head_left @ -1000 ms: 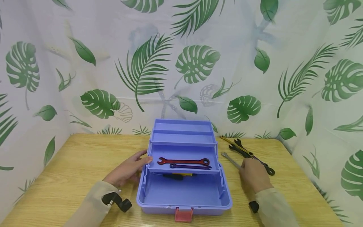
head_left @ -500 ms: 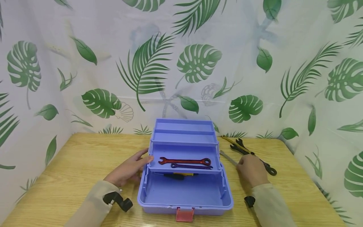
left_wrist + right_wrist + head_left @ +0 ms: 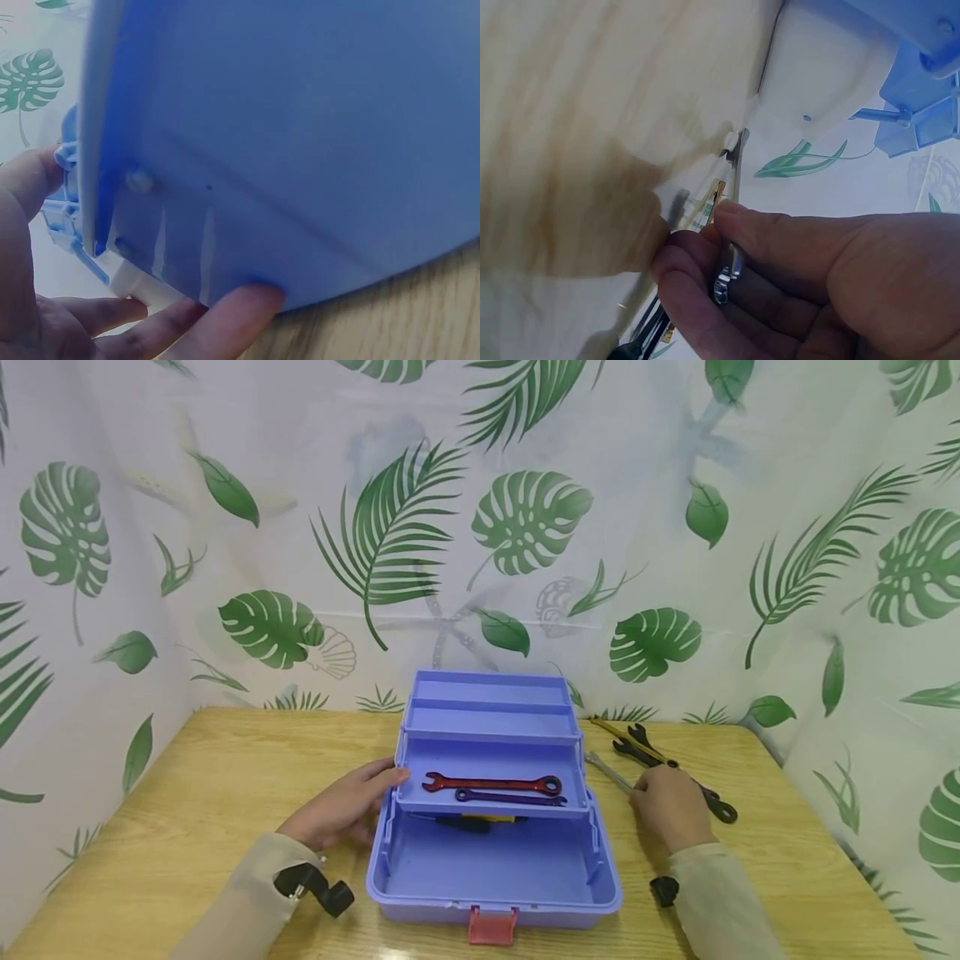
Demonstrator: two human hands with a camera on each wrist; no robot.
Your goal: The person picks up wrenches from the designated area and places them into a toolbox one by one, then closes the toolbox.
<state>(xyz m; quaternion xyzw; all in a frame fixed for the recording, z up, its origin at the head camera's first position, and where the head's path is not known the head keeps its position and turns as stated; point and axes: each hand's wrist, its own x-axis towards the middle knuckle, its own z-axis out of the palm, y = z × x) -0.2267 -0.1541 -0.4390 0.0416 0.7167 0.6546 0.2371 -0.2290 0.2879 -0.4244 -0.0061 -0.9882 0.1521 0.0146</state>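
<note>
An open lilac toolbox (image 3: pixel 435 913) with stepped trays stands on the table. A red wrench (image 3: pixel 491 784) and a shorter dark purple wrench (image 3: pixel 510 797) lie in its lower tray. My left hand (image 3: pixel 341 810) grips the box's left side, the thumb at the tray's edge and the fingers against the outer wall (image 3: pixel 315 150). To the right of the box, my right hand (image 3: pixel 675 810) pinches a silver wrench (image 3: pixel 609 770) between thumb and fingers. One end of that wrench points toward the wall, and the other shows inside the palm in the right wrist view.
Behind the right hand lie a yellow wrench (image 3: pixel 626 737) and black wrenches (image 3: pixel 722 810), partly overlapping. Under the tray, inside the box, are dark and yellow tool parts (image 3: pixel 468 823), mostly hidden. A leaf-print cloth (image 3: pixel 525 560) hangs behind the table.
My right hand has shifted slightly left and away from me, with the silver wrench in its fingers. The left hand stays on the toolbox. The head view has moved a little.
</note>
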